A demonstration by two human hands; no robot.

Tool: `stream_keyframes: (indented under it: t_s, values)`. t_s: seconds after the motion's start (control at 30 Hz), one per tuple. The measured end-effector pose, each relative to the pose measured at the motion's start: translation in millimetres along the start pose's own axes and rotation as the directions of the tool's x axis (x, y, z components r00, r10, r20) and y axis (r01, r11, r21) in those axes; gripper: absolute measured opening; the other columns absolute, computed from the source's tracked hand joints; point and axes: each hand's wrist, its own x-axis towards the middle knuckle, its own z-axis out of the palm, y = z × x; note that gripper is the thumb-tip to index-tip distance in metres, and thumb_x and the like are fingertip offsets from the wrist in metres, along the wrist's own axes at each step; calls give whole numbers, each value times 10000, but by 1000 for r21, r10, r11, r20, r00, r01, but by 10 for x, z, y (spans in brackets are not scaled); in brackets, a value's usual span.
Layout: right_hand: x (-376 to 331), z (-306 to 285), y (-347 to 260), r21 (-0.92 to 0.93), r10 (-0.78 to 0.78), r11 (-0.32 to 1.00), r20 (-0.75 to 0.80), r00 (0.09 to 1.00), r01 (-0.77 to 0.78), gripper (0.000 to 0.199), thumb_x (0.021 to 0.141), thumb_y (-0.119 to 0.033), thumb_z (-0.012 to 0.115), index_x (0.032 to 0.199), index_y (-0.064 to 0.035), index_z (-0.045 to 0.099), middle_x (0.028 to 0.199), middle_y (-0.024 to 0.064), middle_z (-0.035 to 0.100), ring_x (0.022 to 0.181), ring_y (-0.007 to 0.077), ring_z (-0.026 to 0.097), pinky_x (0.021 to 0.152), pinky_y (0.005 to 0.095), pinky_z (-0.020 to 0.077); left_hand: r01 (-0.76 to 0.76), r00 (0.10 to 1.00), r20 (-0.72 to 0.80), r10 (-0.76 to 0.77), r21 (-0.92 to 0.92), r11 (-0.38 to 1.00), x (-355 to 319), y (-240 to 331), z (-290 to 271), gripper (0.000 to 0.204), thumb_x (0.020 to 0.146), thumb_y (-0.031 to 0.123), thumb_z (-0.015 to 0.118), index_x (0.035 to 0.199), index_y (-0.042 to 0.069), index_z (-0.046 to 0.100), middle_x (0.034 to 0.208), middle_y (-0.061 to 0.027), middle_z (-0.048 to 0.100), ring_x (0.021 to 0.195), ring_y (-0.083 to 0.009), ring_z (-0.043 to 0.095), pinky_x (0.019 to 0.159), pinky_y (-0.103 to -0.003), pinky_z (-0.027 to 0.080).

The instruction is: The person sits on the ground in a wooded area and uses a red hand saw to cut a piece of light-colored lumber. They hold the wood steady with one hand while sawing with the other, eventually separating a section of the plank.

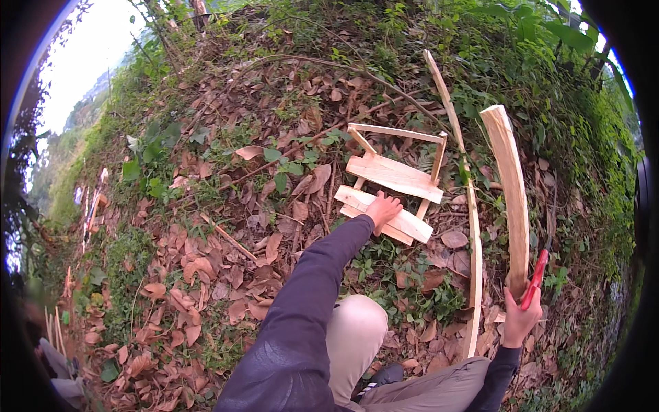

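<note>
A small frame of pale wooden slats (395,176) lies on the leafy ground ahead of me, with thin side pieces and a crossbar at its far end. My left hand (383,211) reaches over it, fingers bent over the edge of a near slat (414,226); whether they grip it is hard to see. On the right, my right hand (522,319) is closed around the lower end of a thick pale wooden board (509,189), which points away from me. A red handle (535,280) is in the same hand, with a thin dark blade, apparently a saw's, extending from it.
Between the frame and the board runs a long narrow wooden strip (475,247). A short stick (228,237) lies among brown leaves to the left. Green undergrowth (563,123) rises behind and at the right. Part of another person (63,378) shows at the lower left, near upright sticks (58,331).
</note>
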Motion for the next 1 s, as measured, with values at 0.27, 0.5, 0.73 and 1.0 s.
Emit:
stream_keyframes:
  t_s: [0.27, 0.5, 0.73, 1.0]
  values:
    - [244, 100, -69, -8, -50, 999, -43, 998, 50, 451, 753, -148, 849, 1102, 12, 615, 767, 128, 566, 667, 313, 562, 652, 407, 455, -95, 990, -120, 70, -213, 972, -424, -233, -556, 1072, 371, 475, 959, 1250, 68, 502, 1151, -109, 579, 1066, -289, 639, 849, -568, 559]
    - [197, 217, -225, -69, 123, 990, 40, 992, -120, 532, 856, -302, 778, 1189, 62, 577, 1049, 261, 671, 962, 430, 642, 819, 464, 486, -128, 986, -138, 92, -278, 952, -1533, -324, -1519, 986, 361, 391, 954, 1186, 63, 525, 1111, -109, 575, 1009, -271, 625, 710, -424, 560]
    - [280, -984, -882, -163, 165, 978, 221, 961, -130, 572, 831, -257, 768, 1267, 40, 549, 1145, 263, 662, 1032, 445, 633, 845, 494, 487, -100, 984, -169, 56, -268, 958, -3278, -453, -2939, 1084, 368, 486, 954, 1257, 69, 497, 1082, -88, 545, 968, -241, 601, 690, -424, 511]
    - [689, -2554, -2271, -131, -14, 987, 497, 868, 91, 728, 805, -315, 802, 1403, -40, 490, 1326, 215, 553, 1179, 348, 581, 934, 388, 495, 230, 973, 86, -214, -441, 867, -5562, -489, -4475, 1178, 334, 524, 956, 1296, 55, 464, 1110, -96, 533, 1020, -256, 578, 708, -451, 508]
